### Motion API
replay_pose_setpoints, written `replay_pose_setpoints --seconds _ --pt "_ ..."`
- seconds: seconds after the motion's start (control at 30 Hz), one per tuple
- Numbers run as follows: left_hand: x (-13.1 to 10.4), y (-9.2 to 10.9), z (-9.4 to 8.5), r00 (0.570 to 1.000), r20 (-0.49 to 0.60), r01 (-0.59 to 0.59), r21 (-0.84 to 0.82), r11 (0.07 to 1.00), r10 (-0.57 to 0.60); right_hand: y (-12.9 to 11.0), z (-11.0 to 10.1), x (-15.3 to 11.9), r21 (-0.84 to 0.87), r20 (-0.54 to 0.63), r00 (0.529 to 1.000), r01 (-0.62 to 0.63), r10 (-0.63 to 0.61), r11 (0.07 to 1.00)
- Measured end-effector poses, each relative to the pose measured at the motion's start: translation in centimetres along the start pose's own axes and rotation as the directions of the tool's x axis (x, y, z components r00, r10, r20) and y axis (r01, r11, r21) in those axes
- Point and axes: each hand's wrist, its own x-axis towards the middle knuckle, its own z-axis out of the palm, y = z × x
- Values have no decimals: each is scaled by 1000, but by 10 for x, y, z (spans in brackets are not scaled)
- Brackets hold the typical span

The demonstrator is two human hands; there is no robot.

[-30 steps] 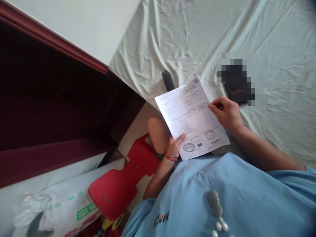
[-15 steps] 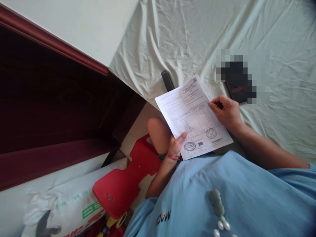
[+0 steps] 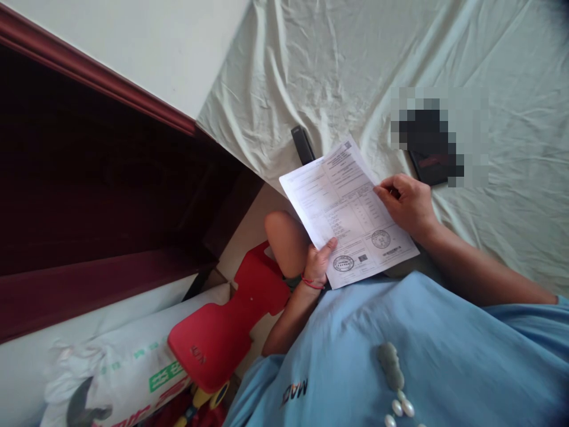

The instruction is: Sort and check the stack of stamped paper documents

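Observation:
A white printed document (image 3: 344, 207) with tables, two round stamps and small square codes lies tilted over my lap. My left hand (image 3: 319, 261), a red cord round its wrist, grips the lower left edge with the thumb on top; its other fingers are hidden beneath. At the right edge, my right hand (image 3: 409, 201) pinches the paper between thumb and bent fingers. Just beyond the document's top edge rests a black stapler-like object (image 3: 303, 145), its near end covered by the paper. Whether the document is one sheet or several, I cannot tell.
A wrinkled pale sheet (image 3: 338, 65) spreads ahead, bearing a dark, partly pixelated flat object (image 3: 429, 166) beyond my right hand. To the left stand dark red wooden furniture (image 3: 111, 178), a red plastic seat (image 3: 213, 344) and a white printed sack (image 3: 128, 362).
Almost nothing differs. Both hands keep hold of the document, which has shifted very slightly.

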Motion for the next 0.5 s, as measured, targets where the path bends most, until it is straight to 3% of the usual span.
replay_pose_setpoints --seconds 0.37,0.5 --pt "-2 3 1 999 -28 -36 44 998 37 -17 -3 -9 4 -93 986 140 -139 990" --pt "-5 5 2 997 -53 -46 79 996 50 -17 -3 -8 207 6 999 36 -38 978"
